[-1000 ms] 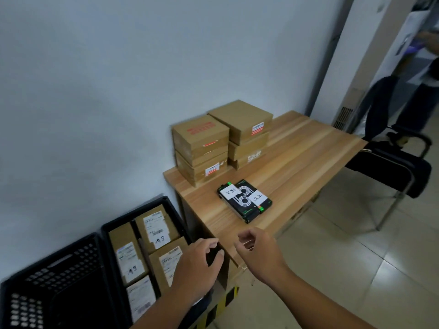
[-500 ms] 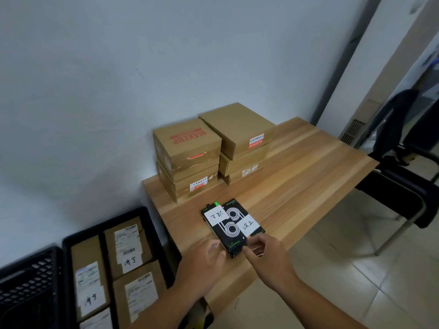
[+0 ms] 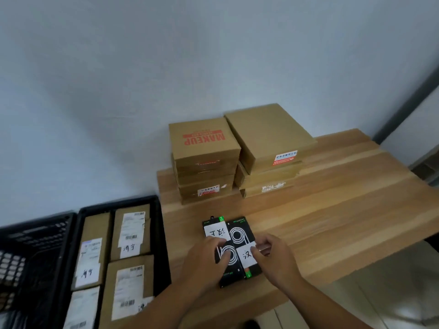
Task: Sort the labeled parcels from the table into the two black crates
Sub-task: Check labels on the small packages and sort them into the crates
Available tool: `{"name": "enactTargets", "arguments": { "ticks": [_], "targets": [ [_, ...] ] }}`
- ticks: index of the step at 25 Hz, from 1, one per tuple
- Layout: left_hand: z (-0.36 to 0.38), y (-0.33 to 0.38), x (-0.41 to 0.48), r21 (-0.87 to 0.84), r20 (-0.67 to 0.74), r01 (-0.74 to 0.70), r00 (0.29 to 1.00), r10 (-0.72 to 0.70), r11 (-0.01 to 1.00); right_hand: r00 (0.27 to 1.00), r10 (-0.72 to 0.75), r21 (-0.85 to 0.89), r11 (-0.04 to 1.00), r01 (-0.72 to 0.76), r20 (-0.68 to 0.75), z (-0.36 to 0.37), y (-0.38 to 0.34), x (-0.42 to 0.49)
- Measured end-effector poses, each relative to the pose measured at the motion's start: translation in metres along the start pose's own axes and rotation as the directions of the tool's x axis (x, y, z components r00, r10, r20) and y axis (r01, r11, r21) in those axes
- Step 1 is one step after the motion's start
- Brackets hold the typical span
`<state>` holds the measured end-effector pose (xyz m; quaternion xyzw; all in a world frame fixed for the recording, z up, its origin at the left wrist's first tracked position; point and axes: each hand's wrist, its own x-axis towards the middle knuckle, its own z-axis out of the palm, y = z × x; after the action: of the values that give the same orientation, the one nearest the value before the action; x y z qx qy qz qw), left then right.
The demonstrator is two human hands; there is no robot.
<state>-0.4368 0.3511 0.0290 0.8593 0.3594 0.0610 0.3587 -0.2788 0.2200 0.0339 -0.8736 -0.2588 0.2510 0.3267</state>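
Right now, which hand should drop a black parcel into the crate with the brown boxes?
Left. The left hand lies on the left black parcel, nearest the filled crate. The right hand, on the right black parcel, would probably have to reach across.

My hands are low in front, forearms reaching forward side by side.
My left hand point(image 3: 209, 260) is palm down, fingers loose, tips pressing. My right hand point(image 3: 276, 260) is curled, thumb and fingers pinching the black box point(image 3: 240, 236) edge.
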Motion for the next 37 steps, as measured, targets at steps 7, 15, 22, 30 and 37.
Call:
{"name": "enactTargets", "arguments": {
  "ticks": [7, 15, 22, 30, 37],
  "targets": [
    [0.061, 0.045, 0.020, -0.006, -0.041, 0.136, 0.990, -0.136, 0.991, 0.984, -0.050, 0.013, 0.999, 0.049, 0.172, -0.013, 0.041, 0.059],
    [0.080, 0.027, 0.040, -0.008, -0.050, 0.200, 0.978, -0.201, 0.980, 0.961, 0.005, 0.002, 1.000, -0.006, 0.275, 0.003, 0.063, 0.092],
    [0.083, -0.002, 0.033, -0.006, 0.092, 0.181, 0.979, -0.179, 0.984, 0.897, 0.118, 0.003, 0.991, -0.132, 0.427, 0.022, 0.080, 0.105],
    [0.081, -0.007, 0.037, -0.004, 0.132, 0.168, 0.977, -0.166, 0.986, 0.845, 0.295, 0.192, 0.890, -0.413, 0.447, 0.037, 0.082, 0.114],
    [0.077, -0.008, 0.029, -0.070, 0.148, 0.150, 0.979, -0.138, 0.986, 0.886, 0.248, 0.282, 0.884, -0.372, 0.392, 0.023, 0.082, 0.107]
  ]
}}
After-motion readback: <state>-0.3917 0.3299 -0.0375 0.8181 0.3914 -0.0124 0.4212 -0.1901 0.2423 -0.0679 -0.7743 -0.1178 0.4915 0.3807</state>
